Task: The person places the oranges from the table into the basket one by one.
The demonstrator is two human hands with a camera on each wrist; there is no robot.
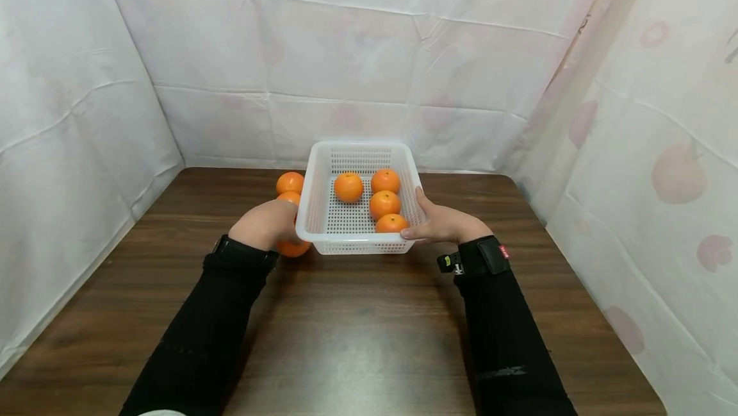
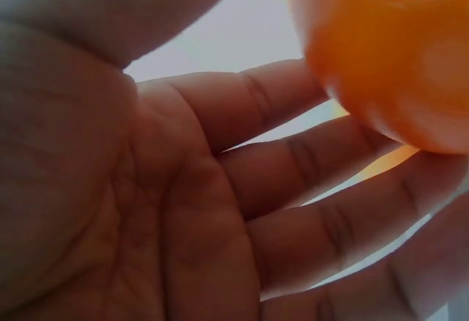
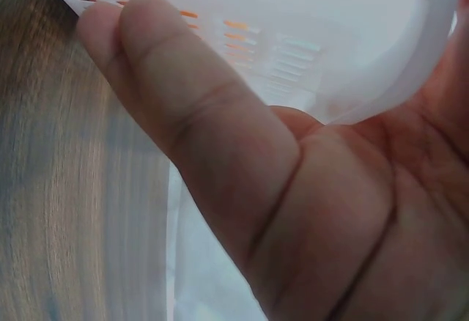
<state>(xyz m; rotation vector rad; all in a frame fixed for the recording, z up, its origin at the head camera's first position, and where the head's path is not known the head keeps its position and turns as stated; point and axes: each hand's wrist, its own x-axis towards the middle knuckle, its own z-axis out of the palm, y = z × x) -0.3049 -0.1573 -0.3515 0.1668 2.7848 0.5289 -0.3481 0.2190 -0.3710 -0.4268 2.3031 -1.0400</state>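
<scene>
My left hand (image 1: 266,224) reaches down among oranges beside the basket's left wall. In the left wrist view its fingers (image 2: 293,152) lie against an orange (image 2: 388,50), their tips partly hidden behind it; the thumb runs out of frame above. My right hand (image 1: 446,222) grips the white plastic basket (image 1: 360,244) at its front right corner, thumb over the rim and fingers beneath. Several oranges are in the basket: one orange (image 1: 348,187) to the left, and others in a column along the right wall, including an orange (image 1: 384,205) in the middle.
Outside the basket, an orange (image 1: 290,182) sits behind my left hand and another orange (image 1: 293,248) in front of it. The brown wooden table (image 1: 357,332) is bounded by white cloth (image 1: 334,50) at the back and sides.
</scene>
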